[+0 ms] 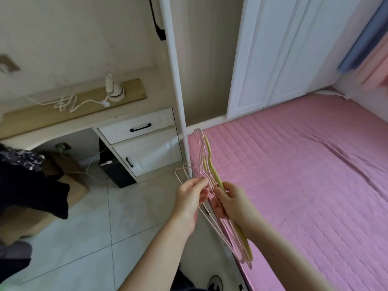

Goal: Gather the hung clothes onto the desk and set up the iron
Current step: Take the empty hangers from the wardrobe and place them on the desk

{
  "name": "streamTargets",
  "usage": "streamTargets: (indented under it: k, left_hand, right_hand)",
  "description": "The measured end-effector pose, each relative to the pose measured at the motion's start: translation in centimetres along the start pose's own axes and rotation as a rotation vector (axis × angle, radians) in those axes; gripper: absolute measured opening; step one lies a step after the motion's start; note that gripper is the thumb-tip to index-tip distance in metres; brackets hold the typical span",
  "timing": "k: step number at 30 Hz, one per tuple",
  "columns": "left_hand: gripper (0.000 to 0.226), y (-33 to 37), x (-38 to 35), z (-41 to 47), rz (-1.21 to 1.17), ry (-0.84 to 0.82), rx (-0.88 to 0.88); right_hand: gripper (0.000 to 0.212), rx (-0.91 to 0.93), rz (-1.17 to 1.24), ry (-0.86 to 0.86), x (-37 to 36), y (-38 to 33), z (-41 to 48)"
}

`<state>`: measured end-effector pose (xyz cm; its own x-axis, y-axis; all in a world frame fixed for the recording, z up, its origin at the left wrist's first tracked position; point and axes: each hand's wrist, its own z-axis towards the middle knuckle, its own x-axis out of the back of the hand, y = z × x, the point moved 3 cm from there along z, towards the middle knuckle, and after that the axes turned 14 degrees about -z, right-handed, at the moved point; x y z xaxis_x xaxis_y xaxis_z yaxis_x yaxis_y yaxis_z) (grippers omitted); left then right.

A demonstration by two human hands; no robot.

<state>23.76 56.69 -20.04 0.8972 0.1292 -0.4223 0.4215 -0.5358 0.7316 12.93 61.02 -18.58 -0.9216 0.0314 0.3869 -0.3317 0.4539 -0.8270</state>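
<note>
Both hands hold a bundle of thin wire hangers (204, 156), mostly pale pink with one yellow-green one, over the edge of the bed. My left hand (190, 198) pinches the pink hangers near their necks. My right hand (232, 198) grips the bundle from the right side. A small white iron (114, 90) stands upright on the wooden desk (69, 114) at the back left, its white cord (67, 102) coiled loosely beside it. Dark clothes (23, 177) with a white print lie heaped at the left edge, on what I cannot tell.
A bed with a pink quilted cover (304, 175) fills the right side. White wardrobe doors (283, 51) stand behind it. A white post (178, 91) separates desk and bed. Under the desk are drawers (138, 127), a black box (115, 169) and cables. The floor is pale tile (84, 238).
</note>
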Motion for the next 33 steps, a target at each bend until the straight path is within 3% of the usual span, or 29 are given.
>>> streamTargets:
  k: [6,13,16,20,30,33]
  left_hand:
    - [0.005,3.4,5.1,1.0,-0.453,0.021,0.202]
    - [0.024,9.0,12.2,2.2,-0.536,-0.076,0.230]
    - [0.045,11.4,15.0,2.8,-0.634,-0.060,0.245]
    - [0.055,14.8,18.6,4.0,-0.735,-0.008,0.251]
    - [0.018,18.9,23.8,7.0,-0.563,0.023,0.186]
    - [0.011,19.2,24.0,7.7,-0.469,0.002,0.183]
  right_hand:
    - [0.023,0.115,-0.086,-0.128,-4.0,-2.4,0.0]
    - [0.021,0.251,-0.154,-0.304,-11.0,-6.8,1.3]
    - [0.018,0.271,-0.154,-0.405,-13.9,-8.4,2.3]
    - [0.018,0.243,-0.201,-0.562,-17.1,-10.1,3.6]
    - [0.025,0.103,-0.257,-0.811,-23.5,-13.9,7.2]
    - [0.027,-0.012,-0.071,-0.814,-24.1,-14.6,8.5]
